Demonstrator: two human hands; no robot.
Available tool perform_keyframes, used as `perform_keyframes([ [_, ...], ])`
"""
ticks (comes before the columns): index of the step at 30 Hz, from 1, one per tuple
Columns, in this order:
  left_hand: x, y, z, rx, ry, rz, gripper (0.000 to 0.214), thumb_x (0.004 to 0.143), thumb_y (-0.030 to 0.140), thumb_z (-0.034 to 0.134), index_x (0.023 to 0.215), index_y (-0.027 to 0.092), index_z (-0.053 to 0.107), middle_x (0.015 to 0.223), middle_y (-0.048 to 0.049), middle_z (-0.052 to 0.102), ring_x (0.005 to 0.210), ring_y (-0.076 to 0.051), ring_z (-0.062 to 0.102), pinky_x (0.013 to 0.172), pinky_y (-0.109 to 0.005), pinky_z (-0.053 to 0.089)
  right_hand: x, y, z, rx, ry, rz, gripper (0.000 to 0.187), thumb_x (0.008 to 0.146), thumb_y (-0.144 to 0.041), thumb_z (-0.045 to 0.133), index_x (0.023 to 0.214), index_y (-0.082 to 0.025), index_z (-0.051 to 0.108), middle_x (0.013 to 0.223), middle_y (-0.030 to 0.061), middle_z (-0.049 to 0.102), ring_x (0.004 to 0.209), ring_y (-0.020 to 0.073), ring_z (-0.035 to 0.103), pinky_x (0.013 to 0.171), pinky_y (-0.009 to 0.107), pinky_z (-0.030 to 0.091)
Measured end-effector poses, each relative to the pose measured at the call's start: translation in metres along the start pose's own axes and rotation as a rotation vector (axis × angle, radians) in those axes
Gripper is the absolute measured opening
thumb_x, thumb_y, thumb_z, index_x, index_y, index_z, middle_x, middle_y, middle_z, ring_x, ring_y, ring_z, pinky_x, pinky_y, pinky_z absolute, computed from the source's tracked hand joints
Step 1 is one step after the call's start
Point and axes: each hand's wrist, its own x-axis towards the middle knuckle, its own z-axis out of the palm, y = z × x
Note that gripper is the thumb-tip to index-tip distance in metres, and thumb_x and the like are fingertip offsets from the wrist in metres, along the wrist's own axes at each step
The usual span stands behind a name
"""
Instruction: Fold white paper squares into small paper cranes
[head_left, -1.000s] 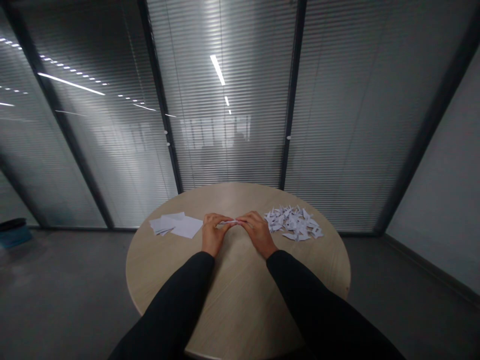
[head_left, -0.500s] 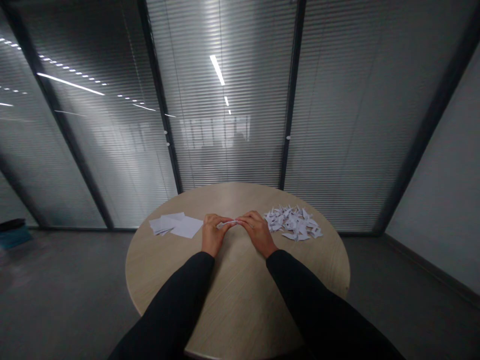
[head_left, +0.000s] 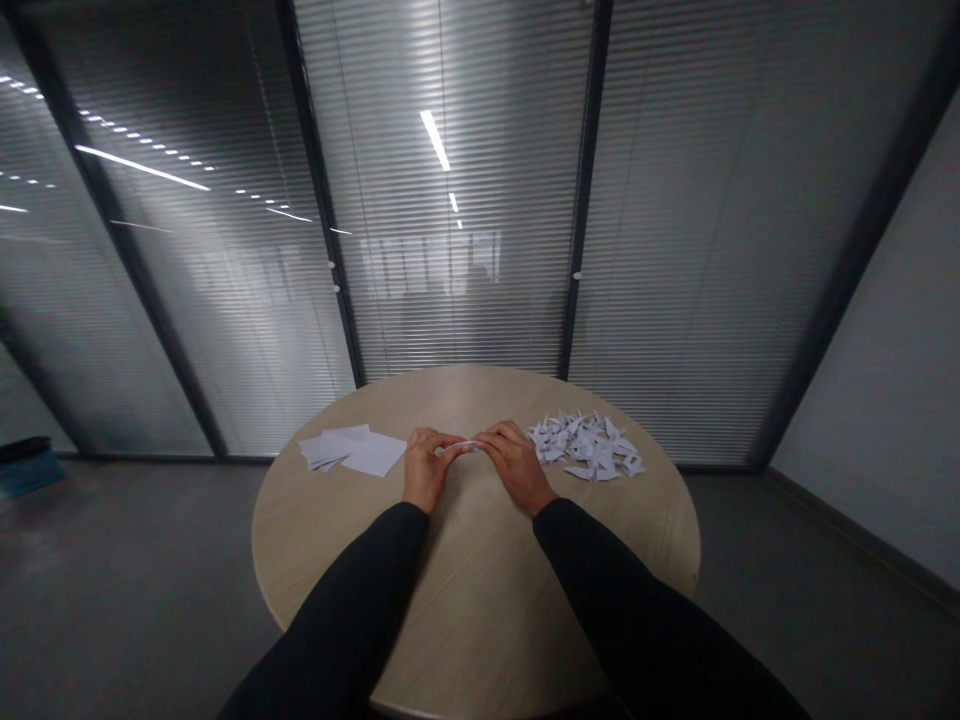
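Note:
Between my two hands is a narrow folded piece of white paper [head_left: 466, 446], held above the middle of the round wooden table [head_left: 480, 560]. My left hand [head_left: 429, 468] pinches its left end, fingers over thumb. At the other end my right hand [head_left: 516, 462] is closed on the paper in the same way. Part of the paper is hidden by the fingers. Flat white sheets [head_left: 371, 453] lie just left of my left hand, overlapping one another. Right beside my right hand is a heap of small folded white paper pieces [head_left: 589, 447].
Beyond the table's far edge stands a glass partition with blinds [head_left: 465, 320] and dark frames. A plain wall [head_left: 892, 400] rises on the right. On the floor at far left is a blue bin-like container [head_left: 30, 472] with a dark top.

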Motion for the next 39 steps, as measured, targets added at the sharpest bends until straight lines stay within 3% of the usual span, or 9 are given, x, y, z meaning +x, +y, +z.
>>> perform_keyframes([
  [12,0.001,0.008,-0.001,-0.029,-0.054,0.097,0.016,0.074,0.033,0.065,0.067,0.018,0.066,0.068,-0.0021,0.057,0.076,-0.017,0.051,0.072,-0.030,0.039,0.002,-0.005,-0.001,-0.045,0.001,-0.031,0.019,0.089,-0.021,0.045,0.085,-0.020,0.064,0.076,0.0046,0.056,0.078,0.0182,0.050,0.072,0.032,0.042],
  [18,0.001,-0.005,0.002,-0.140,-0.052,0.039,0.013,0.075,0.030,0.063,0.073,0.019,0.069,0.073,-0.0032,0.062,0.079,-0.017,0.055,0.077,-0.031,0.041,0.003,-0.003,-0.003,0.008,-0.023,0.072,0.016,0.087,-0.024,0.049,0.081,-0.020,0.063,0.078,0.0039,0.058,0.081,0.0182,0.053,0.075,0.031,0.042],
  [25,0.002,-0.011,0.003,-0.131,0.017,-0.020,0.010,0.074,0.028,0.064,0.074,0.019,0.070,0.081,-0.0036,0.060,0.086,-0.018,0.053,0.082,-0.032,0.040,0.001,0.006,-0.002,0.059,0.054,0.120,0.012,0.082,-0.030,0.057,0.080,-0.020,0.064,0.078,0.0047,0.059,0.080,0.0188,0.054,0.075,0.032,0.043],
  [31,0.003,-0.013,0.004,-0.118,0.022,-0.047,0.009,0.073,0.026,0.064,0.072,0.019,0.069,0.089,-0.0047,0.056,0.091,-0.019,0.052,0.085,-0.034,0.040,0.001,0.007,-0.002,0.042,0.026,0.122,0.011,0.084,-0.025,0.053,0.079,-0.019,0.061,0.079,0.0047,0.058,0.081,0.0188,0.053,0.074,0.032,0.042],
  [39,0.002,-0.009,0.004,-0.090,0.007,0.003,0.012,0.077,0.026,0.059,0.072,0.018,0.066,0.083,-0.0033,0.052,0.086,-0.018,0.050,0.079,-0.032,0.040,0.003,-0.004,-0.003,-0.030,-0.063,0.076,0.017,0.089,-0.022,0.040,0.083,-0.020,0.056,0.083,0.0047,0.053,0.084,0.0188,0.049,0.077,0.031,0.038],
])
